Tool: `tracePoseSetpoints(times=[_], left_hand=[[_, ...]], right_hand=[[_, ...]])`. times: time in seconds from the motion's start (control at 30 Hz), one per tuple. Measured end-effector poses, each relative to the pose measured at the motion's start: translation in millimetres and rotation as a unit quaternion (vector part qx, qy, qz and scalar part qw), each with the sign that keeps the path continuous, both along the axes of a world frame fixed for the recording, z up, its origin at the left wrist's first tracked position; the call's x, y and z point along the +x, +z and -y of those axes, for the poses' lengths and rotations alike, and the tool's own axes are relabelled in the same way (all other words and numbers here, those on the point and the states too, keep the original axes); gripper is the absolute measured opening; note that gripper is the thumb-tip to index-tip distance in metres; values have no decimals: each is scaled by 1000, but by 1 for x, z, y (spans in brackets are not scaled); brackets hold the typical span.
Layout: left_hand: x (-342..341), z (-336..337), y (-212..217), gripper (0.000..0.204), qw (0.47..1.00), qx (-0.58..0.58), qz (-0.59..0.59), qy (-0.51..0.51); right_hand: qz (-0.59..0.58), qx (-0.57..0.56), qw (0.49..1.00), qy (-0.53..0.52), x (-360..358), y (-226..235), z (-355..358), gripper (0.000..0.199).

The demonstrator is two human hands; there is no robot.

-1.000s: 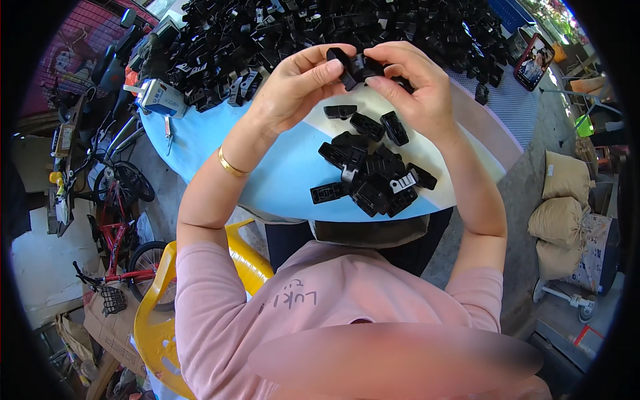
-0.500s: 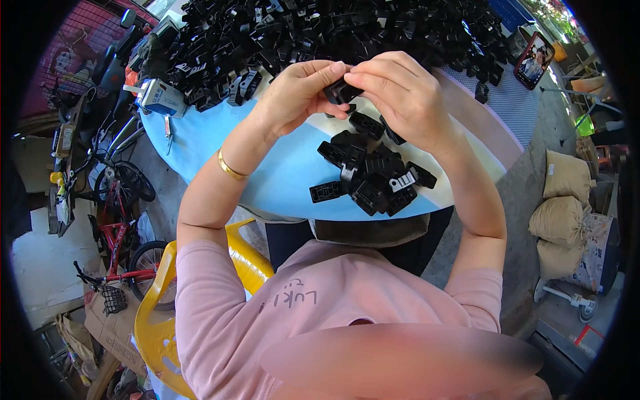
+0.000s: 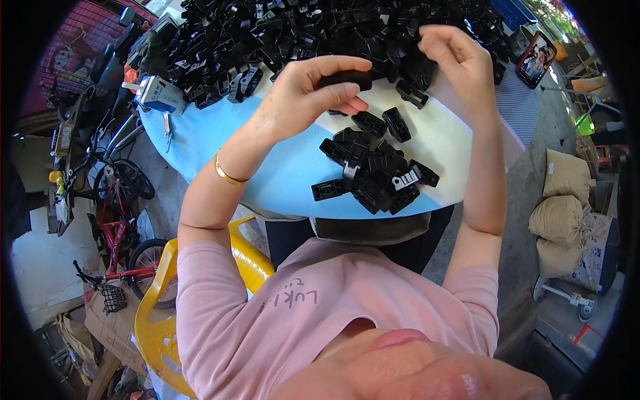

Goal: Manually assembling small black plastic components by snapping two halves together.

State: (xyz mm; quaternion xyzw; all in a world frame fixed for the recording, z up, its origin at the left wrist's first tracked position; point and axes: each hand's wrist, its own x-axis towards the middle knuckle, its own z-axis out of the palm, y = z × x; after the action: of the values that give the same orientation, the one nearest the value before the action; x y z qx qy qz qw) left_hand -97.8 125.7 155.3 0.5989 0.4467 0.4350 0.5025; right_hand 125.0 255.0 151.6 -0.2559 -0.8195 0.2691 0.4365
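My left hand [image 3: 303,93] grips a black plastic part [image 3: 347,81] between thumb and fingers, just above the table's far side. My right hand [image 3: 460,63] is raised over the right part of a large heap of black plastic parts [image 3: 287,40]. Its fingers are loosely bent, and no part shows in them. Below my hands lies a smaller cluster of similar black parts [image 3: 373,170], one with a silvery piece [image 3: 405,179] on it. Another black part [image 3: 397,125] rests at the cluster's upper edge, and one more [image 3: 411,95] lies between the heap and the cluster.
A light blue and cream cover [image 3: 280,177] lies over the table. On its left stand a small blue-white box [image 3: 162,95] and a small metal tool [image 3: 168,127]. A phone [image 3: 535,60] stands at the right. A yellow chair [image 3: 157,327], red bicycle [image 3: 120,250] and tan sacks [image 3: 563,213] surround me.
My right hand has let go of the black part and moved right and away, toward the heap. My left hand still holds the part, nearly in place.
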Motion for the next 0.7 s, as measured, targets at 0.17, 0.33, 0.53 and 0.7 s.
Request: tracePoseSetpoints(times=[0.17, 0.33, 0.53, 0.7], left_hand=[[12, 4, -11, 31, 928, 236, -239, -164], [22, 6, -19, 36, 907, 309, -215, -189], [-15, -6, -22, 36, 889, 239, -392, 1], [-11, -15, -30, 34, 878, 189, -439, -3]], right_hand=[[284, -135, 949, 37, 13, 2, 9, 23], [383, -33, 923, -7, 7, -2, 16, 29], [233, 39, 970, 50, 5, -4, 11, 28], [196, 7, 975, 108, -5, 3, 26, 29]])
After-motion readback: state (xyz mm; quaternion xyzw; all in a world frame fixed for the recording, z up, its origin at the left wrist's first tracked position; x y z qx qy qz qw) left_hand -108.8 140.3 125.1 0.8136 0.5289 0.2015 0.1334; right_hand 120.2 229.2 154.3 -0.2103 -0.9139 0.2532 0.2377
